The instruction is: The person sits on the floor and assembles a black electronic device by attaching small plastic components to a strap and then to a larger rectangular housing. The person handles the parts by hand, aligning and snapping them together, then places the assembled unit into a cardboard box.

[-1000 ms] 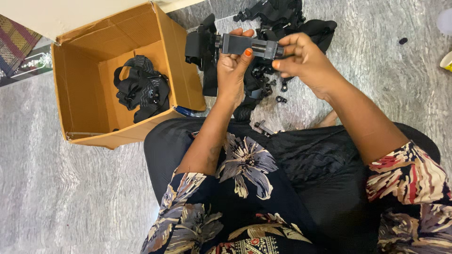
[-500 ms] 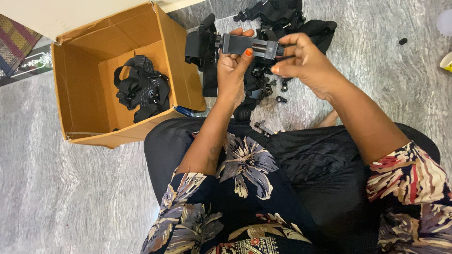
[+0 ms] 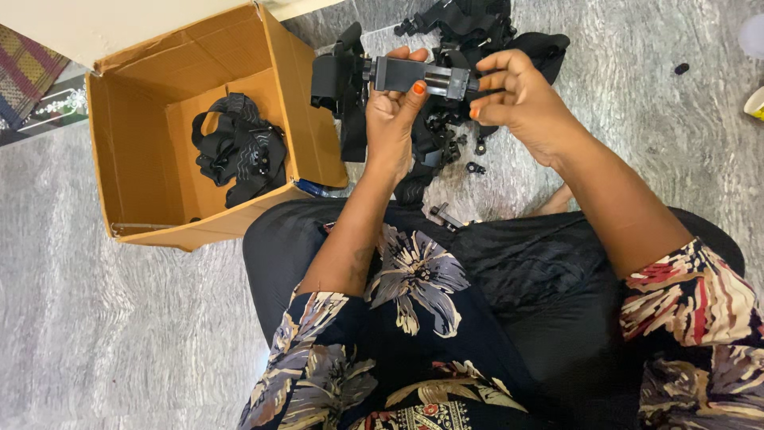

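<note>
In the upper middle of the frame we see one dark grey rectangular clamp mount (image 3: pixel 414 76) with a black strap piece (image 3: pixel 338 76) fixed at its left end. The left hand (image 3: pixel 391 119) grasps this mount from below, with the thumb on its front face and the fingertips over its top edge. The right hand (image 3: pixel 521 99) pinches the right end of the same mount between thumb and forefinger, and the other fingers are spread loosely.

Behind both hands, at the top of the frame, one pile of black straps and buckles (image 3: pixel 477 32) lies on the grey marbled floor (image 3: pixel 119 318). We count at least three small black loose parts (image 3: pixel 475 168) on the floor below the hands, and one more small black piece (image 3: pixel 681 69) at the upper right.

In the upper left stands one open brown cardboard box (image 3: pixel 143 175), lying on its side. Inside it we count one bundle of black harness straps (image 3: pixel 239 150). At the right edge we see one small white cup (image 3: pixel 755 103), only partly visible.
</note>
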